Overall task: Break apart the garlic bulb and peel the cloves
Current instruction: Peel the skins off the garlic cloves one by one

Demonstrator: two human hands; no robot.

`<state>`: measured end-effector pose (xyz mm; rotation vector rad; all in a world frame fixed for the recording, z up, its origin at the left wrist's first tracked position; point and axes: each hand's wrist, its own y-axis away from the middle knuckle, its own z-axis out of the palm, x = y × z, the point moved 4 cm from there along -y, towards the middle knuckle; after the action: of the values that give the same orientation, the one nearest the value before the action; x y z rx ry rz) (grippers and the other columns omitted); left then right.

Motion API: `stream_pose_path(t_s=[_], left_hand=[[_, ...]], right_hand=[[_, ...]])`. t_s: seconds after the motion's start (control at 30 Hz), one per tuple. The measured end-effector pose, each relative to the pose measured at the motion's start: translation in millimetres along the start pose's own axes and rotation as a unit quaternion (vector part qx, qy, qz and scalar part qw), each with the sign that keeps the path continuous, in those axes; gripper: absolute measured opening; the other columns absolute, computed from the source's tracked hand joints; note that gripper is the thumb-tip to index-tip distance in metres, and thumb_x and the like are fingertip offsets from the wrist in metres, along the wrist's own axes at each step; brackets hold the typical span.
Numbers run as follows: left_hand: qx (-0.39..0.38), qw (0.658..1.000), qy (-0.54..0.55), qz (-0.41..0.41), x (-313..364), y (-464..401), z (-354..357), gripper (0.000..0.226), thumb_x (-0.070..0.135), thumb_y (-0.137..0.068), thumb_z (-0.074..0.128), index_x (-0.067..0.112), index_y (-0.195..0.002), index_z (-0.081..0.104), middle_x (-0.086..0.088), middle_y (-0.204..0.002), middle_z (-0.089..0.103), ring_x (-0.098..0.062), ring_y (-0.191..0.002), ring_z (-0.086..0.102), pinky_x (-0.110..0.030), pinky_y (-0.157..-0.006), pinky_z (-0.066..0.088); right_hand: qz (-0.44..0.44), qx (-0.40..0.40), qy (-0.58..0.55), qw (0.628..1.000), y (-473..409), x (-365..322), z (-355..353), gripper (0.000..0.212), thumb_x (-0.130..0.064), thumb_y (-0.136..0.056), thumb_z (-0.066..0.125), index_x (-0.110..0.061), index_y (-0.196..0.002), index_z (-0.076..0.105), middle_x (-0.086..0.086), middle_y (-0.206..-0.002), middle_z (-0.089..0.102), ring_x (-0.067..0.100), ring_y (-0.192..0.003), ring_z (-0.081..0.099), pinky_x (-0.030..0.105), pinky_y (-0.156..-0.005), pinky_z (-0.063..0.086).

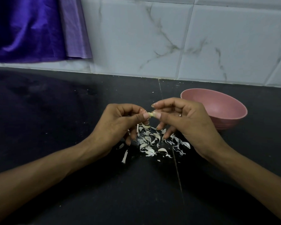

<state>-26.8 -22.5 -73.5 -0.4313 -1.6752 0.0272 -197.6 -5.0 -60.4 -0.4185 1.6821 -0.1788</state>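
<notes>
Black stone countertop (71, 184), with both hands raised just above it. The left hand (118, 124) and right hand (183, 122) meet fingertip to fingertip, each pinching one end of a small pale garlic clove (150, 114) held between them. Beneath the hands lies a scatter of white garlic skins (154, 142). A pink bowl (217, 109) stands beside the right hand, near the marbled tile wall (169, 38).

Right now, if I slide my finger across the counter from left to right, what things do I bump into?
Left hand → garlic clove pinched between both hands → right hand → pink bowl. The garlic peels lie below, under the hands.
</notes>
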Motion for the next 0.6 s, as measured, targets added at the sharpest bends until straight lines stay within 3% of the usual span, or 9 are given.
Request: stream_pose_path(t_s=[0.07, 0.3, 0.37, 0.5, 0.6], left_hand=[[-0.002, 1.000, -0.004, 0.000, -0.3, 0.7, 0.5, 0.011, 0.014, -0.086, 0.069, 0.003, -0.086, 0.070, 0.004, -0.051, 0.062, -0.010, -0.036, 0.047, -0.021, -0.035, 0.039], [-0.013, 1.000, -0.013, 0.000, -0.1, -0.3, 3.9, 0.007, 0.009, -0.086, 0.068, 0.003, -0.087, 0.070, 0.004, -0.045, 0.060, -0.006, -0.031, 0.046, -0.018, -0.032, 0.037], [-0.018, 1.000, -0.004, 0.002, 0.3, -0.6, 3.8, 0.007, 0.009, -0.086, 0.066, 0.003, -0.087, 0.069, 0.003, -0.050, 0.063, -0.006, -0.032, 0.047, -0.019, -0.032, 0.037], [-0.030, 0.999, 0.039, 0.003, 0.5, -1.6, 2.2, 0.015, 0.016, -0.084, 0.067, 0.003, -0.091, 0.071, -0.010, -0.080, 0.074, -0.011, -0.038, 0.048, -0.021, -0.037, 0.040], [-0.004, 1.000, 0.002, 0.022, -0.2, -1.6, -1.1, 0.016, 0.021, -0.078, 0.073, 0.008, -0.088, 0.075, -0.005, -0.071, 0.074, -0.011, -0.037, 0.046, -0.020, -0.037, 0.038]], right_hand=[[0.006, -0.002, 0.008, 1.000, -0.1, 2.1, 1.8, 0.033, -0.019, -0.072, 0.078, -0.006, -0.102, 0.070, 0.006, -0.078, 0.071, 0.018, -0.059, 0.064, 0.028, -0.048, 0.056], [0.000, -0.008, 0.019, 1.000, -1.3, 4.3, 2.0, 0.040, -0.018, -0.066, 0.080, -0.008, -0.102, 0.068, 0.004, -0.072, 0.068, 0.016, -0.055, 0.062, 0.026, -0.048, 0.056], [-0.003, -0.010, 0.017, 1.000, -2.1, 3.4, 1.6, 0.034, -0.012, -0.070, 0.079, -0.009, -0.102, 0.067, 0.003, -0.071, 0.068, 0.016, -0.054, 0.061, 0.026, -0.048, 0.055], [-0.010, 0.005, 0.008, 1.000, -4.0, 3.2, -2.3, 0.023, 0.000, -0.083, 0.072, -0.012, -0.102, 0.069, 0.000, -0.072, 0.065, 0.013, -0.048, 0.054, 0.027, -0.046, 0.054], [-0.021, 0.021, 0.035, 0.999, -4.0, 4.3, -5.7, 0.018, -0.006, -0.091, 0.065, -0.013, -0.106, 0.072, -0.007, -0.061, 0.059, 0.016, -0.045, 0.053, 0.026, -0.048, 0.053]])
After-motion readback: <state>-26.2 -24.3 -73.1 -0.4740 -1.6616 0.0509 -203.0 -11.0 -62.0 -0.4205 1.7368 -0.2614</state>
